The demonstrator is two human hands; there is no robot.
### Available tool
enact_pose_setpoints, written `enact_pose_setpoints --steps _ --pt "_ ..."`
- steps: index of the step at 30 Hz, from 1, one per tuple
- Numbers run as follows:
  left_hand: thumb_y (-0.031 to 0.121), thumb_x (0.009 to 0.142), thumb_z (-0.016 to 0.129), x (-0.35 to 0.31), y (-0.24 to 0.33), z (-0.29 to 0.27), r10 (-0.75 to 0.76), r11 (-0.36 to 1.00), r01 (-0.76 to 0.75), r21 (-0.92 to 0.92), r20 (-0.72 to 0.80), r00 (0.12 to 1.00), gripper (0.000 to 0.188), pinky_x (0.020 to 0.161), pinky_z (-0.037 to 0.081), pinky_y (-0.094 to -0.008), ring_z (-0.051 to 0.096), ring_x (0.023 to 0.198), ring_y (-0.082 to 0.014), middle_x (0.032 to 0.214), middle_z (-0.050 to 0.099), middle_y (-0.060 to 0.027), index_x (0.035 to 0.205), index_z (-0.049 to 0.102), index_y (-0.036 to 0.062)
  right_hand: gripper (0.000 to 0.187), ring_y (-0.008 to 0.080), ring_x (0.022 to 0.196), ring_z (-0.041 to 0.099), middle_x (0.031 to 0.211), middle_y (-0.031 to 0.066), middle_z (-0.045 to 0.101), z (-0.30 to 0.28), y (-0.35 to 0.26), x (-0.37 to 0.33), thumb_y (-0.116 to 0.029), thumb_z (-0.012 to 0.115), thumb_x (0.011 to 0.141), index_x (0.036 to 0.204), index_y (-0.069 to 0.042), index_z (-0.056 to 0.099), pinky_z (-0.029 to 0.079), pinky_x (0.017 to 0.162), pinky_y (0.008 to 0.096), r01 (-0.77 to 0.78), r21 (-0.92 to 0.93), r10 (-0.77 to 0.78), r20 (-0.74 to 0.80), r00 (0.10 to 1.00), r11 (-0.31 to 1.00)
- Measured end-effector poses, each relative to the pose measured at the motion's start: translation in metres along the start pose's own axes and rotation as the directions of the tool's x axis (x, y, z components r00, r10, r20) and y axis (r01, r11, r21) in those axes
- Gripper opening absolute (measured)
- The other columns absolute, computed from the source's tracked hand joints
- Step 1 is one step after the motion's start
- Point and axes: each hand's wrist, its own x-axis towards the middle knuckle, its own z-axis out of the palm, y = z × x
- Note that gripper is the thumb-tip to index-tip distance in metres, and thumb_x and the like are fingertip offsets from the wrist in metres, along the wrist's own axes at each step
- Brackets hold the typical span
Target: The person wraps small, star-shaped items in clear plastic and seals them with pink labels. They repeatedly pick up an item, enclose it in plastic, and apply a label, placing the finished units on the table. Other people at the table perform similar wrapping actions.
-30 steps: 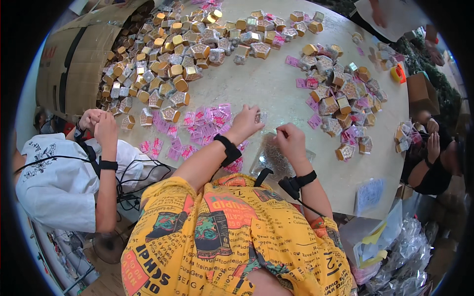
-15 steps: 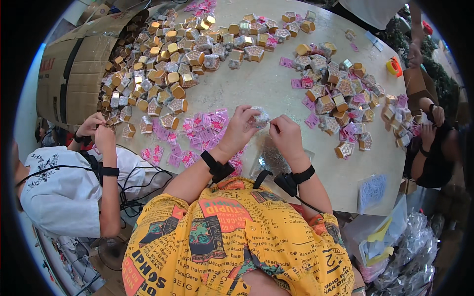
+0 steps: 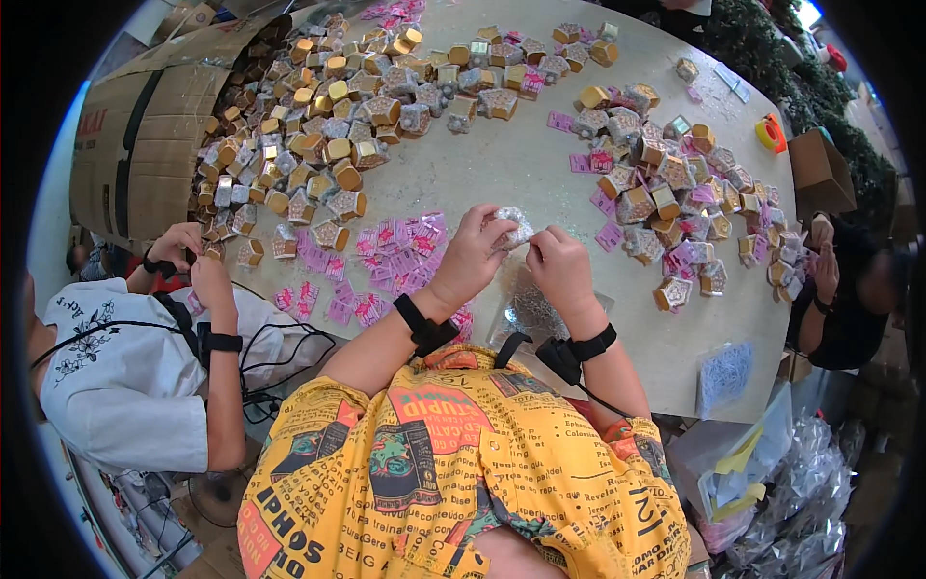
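My left hand (image 3: 470, 256) is closed on a small silvery, glittery ornament (image 3: 516, 228), held up over the table. To its right, my right hand (image 3: 561, 270) is closed in a pinch close to the ornament's edge; whatever lies between those fingertips is too small to make out. Under my hands a clear plastic bag (image 3: 529, 311) with fine silvery strands lies on the table. Pink printed tags (image 3: 410, 253) are spread beside my left forearm.
Gold-and-white house-shaped ornaments (image 3: 338, 150) pile up at the far left beside a cardboard box (image 3: 159, 145). Another heap (image 3: 666, 174) with tags lies right, near an orange tape roll (image 3: 770, 133) and a bag of strands (image 3: 726, 378). Co-workers sit at left (image 3: 125, 386) and right (image 3: 844, 299).
The ornament in my left hand has turned, showing more of its glittery face. My right hand has barely shifted. At the right, a standing person's arm has left and the seated co-worker's hands moved.
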Motion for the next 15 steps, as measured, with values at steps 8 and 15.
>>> enact_pose_setpoints --steps 8,15 --pt "-0.005 0.070 0.065 -0.001 -0.001 0.000 -0.017 1.000 0.018 0.024 -0.024 1.000 0.037 0.088 0.047 -0.0356 0.049 0.107 -0.0326 0.116 0.046 -0.0155 0.104 0.058 0.0059 0.005 0.0219 0.064 0.064 0.076 0.0114 0.064 0.001 0.008 -0.002 -0.004 0.064 0.076 0.077 0.001 0.062 0.051 0.056 0.0324 -0.328 0.372 0.290 0.155 0.944 0.869" --pt "-0.003 0.070 0.067 -0.001 0.002 0.001 -0.009 1.000 0.009 -0.022 -0.021 1.000 0.035 0.087 0.046 -0.0364 0.050 0.106 -0.0324 0.112 0.048 -0.0152 0.102 0.059 0.0058 0.009 0.0141 0.060 0.064 0.076 0.0130 0.067 -0.006 0.020 -0.004 -0.003 0.064 0.080 0.081 0.005 0.060 0.052 0.054 0.0225 -0.568 0.768 0.466 0.403 0.788 0.295"
